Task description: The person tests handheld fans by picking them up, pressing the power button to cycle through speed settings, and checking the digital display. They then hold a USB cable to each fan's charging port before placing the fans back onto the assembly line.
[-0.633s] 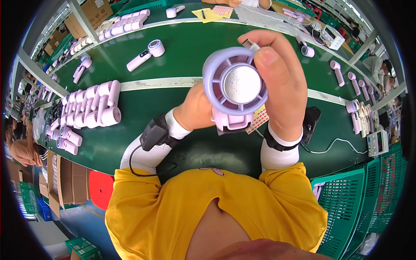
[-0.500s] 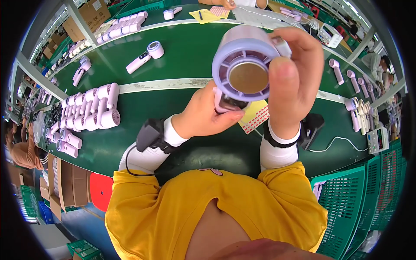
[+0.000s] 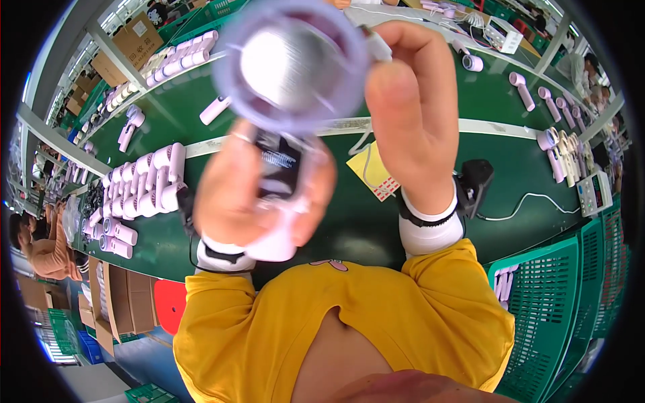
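A lilac handheld fan is close to the camera and blurred, its round silver-centred head upward. My left hand is wrapped round its handle, where a dark screen faces me. To the right of the fan head, my right hand pinches a small white connector between thumb and fingers. The connector is beside the head's rim; whether they touch I cannot tell. Below the hands, a yellow sheet with red marks lies on the green table, a pale cable loop beside it.
Stacked lilac fans stand at the left, more fans at the right beside a white meter box. A pale rail crosses the table. Green crates are at lower right, cardboard boxes and a red stool at lower left.
My left hand has brought the fan leftward and closer to the camera, turning its screen toward me. My right hand has shifted left with the connector.
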Demonstrator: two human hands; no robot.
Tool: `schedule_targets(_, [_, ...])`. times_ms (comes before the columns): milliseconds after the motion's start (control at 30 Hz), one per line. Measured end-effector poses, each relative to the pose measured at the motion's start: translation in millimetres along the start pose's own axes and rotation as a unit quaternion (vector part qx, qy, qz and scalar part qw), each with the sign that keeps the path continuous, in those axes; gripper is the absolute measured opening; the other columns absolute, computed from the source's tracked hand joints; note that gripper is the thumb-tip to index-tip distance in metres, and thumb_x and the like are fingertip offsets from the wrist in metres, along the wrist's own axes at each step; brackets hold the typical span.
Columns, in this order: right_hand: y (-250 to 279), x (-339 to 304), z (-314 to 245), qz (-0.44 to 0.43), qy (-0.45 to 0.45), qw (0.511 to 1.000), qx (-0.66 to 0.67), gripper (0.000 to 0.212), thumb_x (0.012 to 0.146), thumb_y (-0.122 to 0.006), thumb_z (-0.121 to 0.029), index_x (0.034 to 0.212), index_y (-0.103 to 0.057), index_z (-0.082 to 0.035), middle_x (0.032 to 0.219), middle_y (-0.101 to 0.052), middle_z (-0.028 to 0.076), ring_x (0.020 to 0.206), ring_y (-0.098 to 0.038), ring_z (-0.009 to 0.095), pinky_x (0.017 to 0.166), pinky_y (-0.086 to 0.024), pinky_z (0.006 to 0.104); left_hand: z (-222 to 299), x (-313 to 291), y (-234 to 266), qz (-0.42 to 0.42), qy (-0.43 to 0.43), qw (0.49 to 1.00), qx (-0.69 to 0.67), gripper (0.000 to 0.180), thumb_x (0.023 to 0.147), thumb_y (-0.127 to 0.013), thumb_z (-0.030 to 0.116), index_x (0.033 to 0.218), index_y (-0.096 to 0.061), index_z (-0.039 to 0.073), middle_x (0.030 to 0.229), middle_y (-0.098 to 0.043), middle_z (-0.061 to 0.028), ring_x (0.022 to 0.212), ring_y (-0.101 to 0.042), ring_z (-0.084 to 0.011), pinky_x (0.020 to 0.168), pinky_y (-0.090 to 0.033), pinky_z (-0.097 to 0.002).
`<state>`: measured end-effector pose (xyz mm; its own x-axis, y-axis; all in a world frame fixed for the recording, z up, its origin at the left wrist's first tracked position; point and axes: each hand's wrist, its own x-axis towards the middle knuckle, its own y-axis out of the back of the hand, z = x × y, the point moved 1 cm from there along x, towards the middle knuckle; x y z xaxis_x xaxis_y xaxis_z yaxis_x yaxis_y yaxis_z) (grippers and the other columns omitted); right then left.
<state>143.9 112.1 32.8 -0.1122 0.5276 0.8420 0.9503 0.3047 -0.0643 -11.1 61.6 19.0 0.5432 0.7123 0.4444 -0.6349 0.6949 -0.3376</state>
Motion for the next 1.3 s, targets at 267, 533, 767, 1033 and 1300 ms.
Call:
schedule_targets(267, [10, 3, -11, -0.066, -0.004, 0.966, -0.248, 0.017, 0.087, -0.044, -0.013, 0.092, -0.049, 0.002, 0.076, -0.047, 0.001, 0.064, -0.038, 0.004, 0.056, -0.031, 0.0169, 4, -52, -48, 0.103, -0.690, 0.626, 0.347, 0.037, 0.074, -0.057, 0.021, 0.099, -0.038, 0.002, 0.096, -0.041, -0.0132, 0.070, -0.046, -0.0174, 0.063, -0.039, -0.0292])
schedule_targets(533, [5, -1, -13, -0.080, 0.030, 0.965, -0.247, 0.018, 0.087, -0.046, -0.014, 0.087, -0.051, 0.003, 0.072, -0.044, 0.001, 0.062, -0.037, 0.006, 0.056, -0.030, 0.0177, -11, -41, -68, 0.189, -0.658, 0.645, 0.338, 0.035, 0.078, -0.059, 0.028, 0.092, -0.036, 0.005, 0.077, -0.043, -0.0040, 0.063, -0.046, -0.0159, 0.057, -0.039, -0.0262])
schedule_targets(767, [2, 2, -15, -0.109, 0.030, 0.963, -0.245, 0.016, 0.086, -0.046, -0.013, 0.087, -0.051, 0.002, 0.073, -0.045, 0.003, 0.062, -0.039, 0.008, 0.055, -0.031, 0.0190, 3, -42, -62, 0.199, -0.544, 0.762, 0.290, 0.029, 0.077, -0.058, 0.020, 0.092, -0.041, 0.001, 0.086, -0.044, -0.0045, 0.063, -0.045, -0.0151, 0.055, -0.035, -0.0263])
schedule_targets(1033, [-5, 0, -12, -0.103, 0.026, 0.972, -0.212, 0.011, 0.081, -0.052, -0.010, 0.081, -0.051, 0.000, 0.065, -0.046, 0.009, 0.055, -0.044, 0.022, 0.049, -0.036, 0.0282, 3, -51, -45, 0.188, -0.469, 0.846, 0.173, 0.040, 0.073, -0.063, 0.014, 0.102, -0.037, 0.004, 0.083, -0.051, -0.0109, 0.065, -0.054, -0.0233, 0.062, -0.047, -0.0328])
schedule_targets(1300, [-15, -3, -15, -0.185, -0.139, 0.971, -0.068, 0.017, 0.083, -0.051, -0.015, 0.073, -0.052, -0.002, 0.059, -0.050, 0.005, 0.050, -0.043, 0.014, 0.046, -0.035, 0.0269, 18, -3, -8, 0.208, -0.101, 0.969, 0.090, 0.033, 0.084, -0.030, 0.009, 0.115, -0.027, -0.001, 0.080, -0.052, -0.0169, 0.064, -0.057, -0.0264, 0.054, -0.050, -0.0365])
